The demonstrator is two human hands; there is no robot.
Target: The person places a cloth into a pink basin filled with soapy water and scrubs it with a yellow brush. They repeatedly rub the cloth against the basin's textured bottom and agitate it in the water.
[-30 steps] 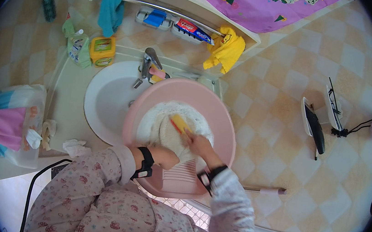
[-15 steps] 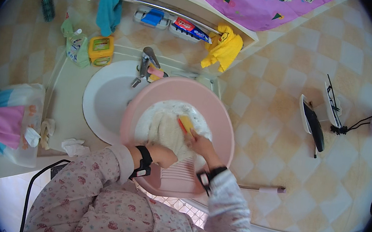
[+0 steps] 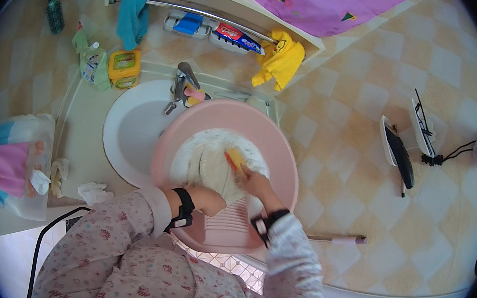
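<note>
A pink basin (image 3: 187,121) with a ridged washboard (image 3: 235,218) moulded into its near side holds white suds (image 3: 186,149) and a wet cream cloth (image 3: 213,167). Curled against the near end of the cloth, my left hand (image 3: 208,200) is closed on it, with its fingertips hidden beneath. My right hand (image 3: 256,187) grips a yellow scrub brush (image 3: 237,158) with red bristles. The brush is tilted over the right part of the cloth, its bristles facing left toward the fabric.
Left of the basin are a white sink (image 3: 129,130) and a metal faucet (image 3: 182,84). A yellow tub (image 3: 124,69) and green pouch (image 3: 93,66) stand behind it. Crumpled tissue (image 3: 94,192) and a clear bag (image 3: 38,203) lie left. A towel rail (image 3: 207,13) runs above.
The scrub brush has turned slightly in my right hand, showing more of its red bristles. My left hand stays at the cloth's near end. The whole view has shifted a little.
</note>
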